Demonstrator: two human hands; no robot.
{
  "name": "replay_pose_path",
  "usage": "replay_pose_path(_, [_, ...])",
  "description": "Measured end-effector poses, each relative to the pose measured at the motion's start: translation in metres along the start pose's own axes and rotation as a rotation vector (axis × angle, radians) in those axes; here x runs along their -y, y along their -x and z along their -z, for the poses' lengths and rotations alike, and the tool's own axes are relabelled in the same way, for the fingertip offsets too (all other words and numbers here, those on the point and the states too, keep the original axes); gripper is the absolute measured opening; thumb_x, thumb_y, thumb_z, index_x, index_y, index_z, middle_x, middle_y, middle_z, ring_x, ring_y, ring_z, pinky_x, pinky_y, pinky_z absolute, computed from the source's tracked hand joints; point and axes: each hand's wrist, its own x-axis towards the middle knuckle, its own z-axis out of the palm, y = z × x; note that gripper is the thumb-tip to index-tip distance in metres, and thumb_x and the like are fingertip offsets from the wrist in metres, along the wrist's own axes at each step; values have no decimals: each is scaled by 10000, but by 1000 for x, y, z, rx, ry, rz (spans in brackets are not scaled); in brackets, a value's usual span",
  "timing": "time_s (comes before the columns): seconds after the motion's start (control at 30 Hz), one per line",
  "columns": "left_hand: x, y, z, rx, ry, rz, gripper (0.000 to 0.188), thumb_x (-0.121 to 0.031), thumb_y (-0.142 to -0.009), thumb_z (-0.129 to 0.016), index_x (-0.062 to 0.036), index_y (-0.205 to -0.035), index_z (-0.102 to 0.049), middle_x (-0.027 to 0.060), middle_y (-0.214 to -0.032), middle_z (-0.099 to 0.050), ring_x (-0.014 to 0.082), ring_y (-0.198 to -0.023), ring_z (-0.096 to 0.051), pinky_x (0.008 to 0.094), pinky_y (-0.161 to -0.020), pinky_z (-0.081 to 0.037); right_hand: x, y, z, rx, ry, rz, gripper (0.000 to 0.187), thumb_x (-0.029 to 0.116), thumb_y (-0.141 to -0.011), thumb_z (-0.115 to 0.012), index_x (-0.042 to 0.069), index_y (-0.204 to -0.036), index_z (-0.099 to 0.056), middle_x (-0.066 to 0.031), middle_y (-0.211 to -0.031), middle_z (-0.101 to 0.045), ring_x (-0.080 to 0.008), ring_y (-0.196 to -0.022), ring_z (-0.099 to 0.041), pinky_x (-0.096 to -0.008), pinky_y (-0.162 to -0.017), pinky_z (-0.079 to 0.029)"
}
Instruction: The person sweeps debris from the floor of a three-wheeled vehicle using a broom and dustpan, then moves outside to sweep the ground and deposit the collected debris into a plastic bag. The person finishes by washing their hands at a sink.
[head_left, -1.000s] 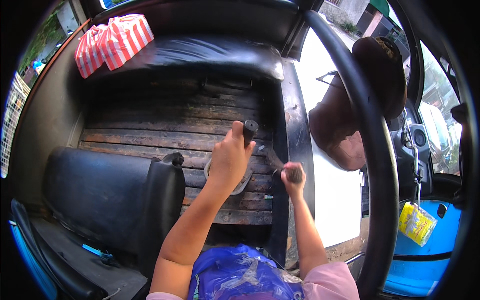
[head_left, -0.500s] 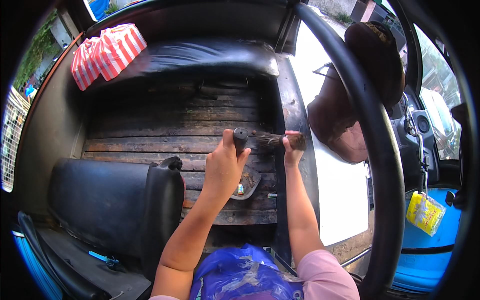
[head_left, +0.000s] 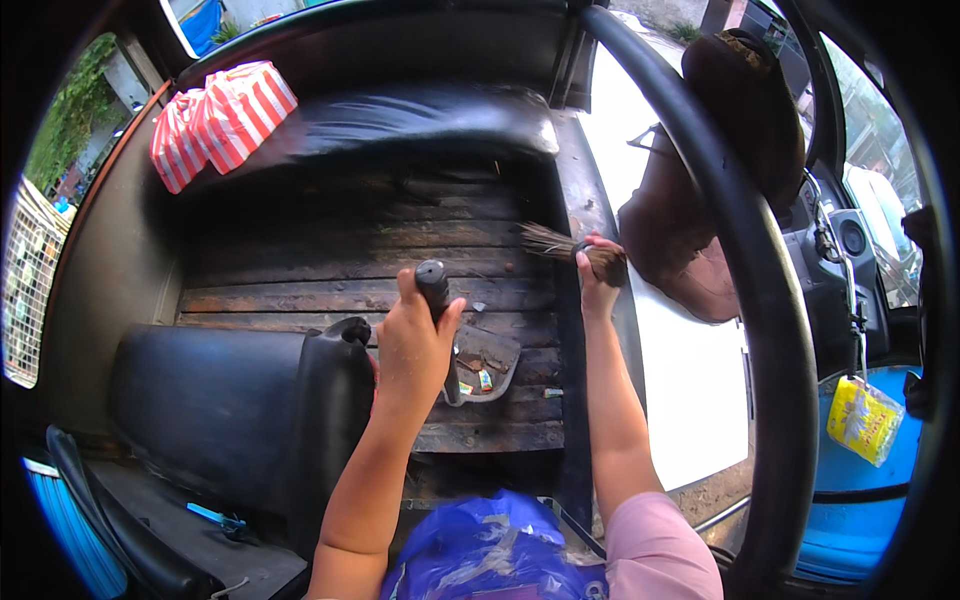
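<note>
My left hand (head_left: pixel 412 335) is wrapped round the upright black handle (head_left: pixel 433 285) of a dustpan. The dustpan's scoop (head_left: pixel 507 378) rests low over the wooden slat floor, partly hidden behind my wrist, with dirt and small wrappers (head_left: pixel 485 380) in it. To the right, my right hand (head_left: pixel 598 285) grips a short hand broom (head_left: pixel 560 243) near its bound end. Its brown bristles point left over the floor, off to the far right of the scoop.
Slatted floor (head_left: pixel 300 298) lies between a far black bench seat (head_left: pixel 420 115) and a near black seat (head_left: pixel 210 385). Red-striped bags (head_left: pixel 240 110) sit at the far left. A thick black bar (head_left: pixel 745 220) curves along the right, beside a seated person (head_left: pixel 670 230). Another small wrapper (head_left: pixel 553 393) lies on the floor.
My left hand has moved left and a little nearer with the handle, showing more of the scoop. My right hand has lifted the broom slightly right and away, widening the gap between the hands.
</note>
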Motion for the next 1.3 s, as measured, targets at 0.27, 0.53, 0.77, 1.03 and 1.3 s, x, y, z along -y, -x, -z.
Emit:
replay_pose_path(0.27, [20, 5, -3, -43, -71, 8, 461, -223, -893, -694, 20, -1154, -402, 171, -844, -695, 405, -767, -679, 463, -669, -530, -5, 120, 27, 137, -124, -219, 384, 205, -743, -769, 77, -1052, -582, -107, -1104, -642, -232, -1093, -580, -385, -968, -439])
replay_pose_path(0.53, [10, 2, 7, -53, -103, 27, 476, -216, -883, -694, 3, -1162, -376, 245, -826, -657, 451, -777, -662, 519, -681, -524, 106, 100, 61, 247, -252, -290, 392, 148, -748, -731, 55, -1060, -512, -121, -1019, -610, -251, -1049, -576, -434, -1005, -433])
replay_pose_path(0.77, [10, 34, 26, -114, -156, 128, 536, -228, -878, -706, 49, -1202, -381, 225, -818, -658, 429, -770, -668, 494, -666, -524, 1, 74, -1, 12, -145, -120, 340, 95, -738, -728, 64, -1036, -567, -108, -1051, -625, -243, -1060, -591, -383, -1003, -430])
replay_pose_path(1.03, [10, 52, 25, -142, -86, 70, 428, -223, -894, -703, 21, -1109, -426, 165, -834, -693, 374, -756, -687, 442, -679, -528, 88, 151, 31, 539, -198, -246, 362, 11, -667, -709, 72, -989, -555, -109, -977, -617, -222, -986, -589, -416, -947, -463])
replay_pose_path(1.3, [15, 70, 40, -181, -76, 111, 419, -209, -875, -717, -19, -1077, -403, 213, -818, -643, 445, -772, -652, 497, -636, -510, 42, 54, -15, 212, -253, -109, 338, 6, -712, -688, 66, -1016, -553, -88, -1015, -611, -216, -1044, -572, -373, -997, -419])
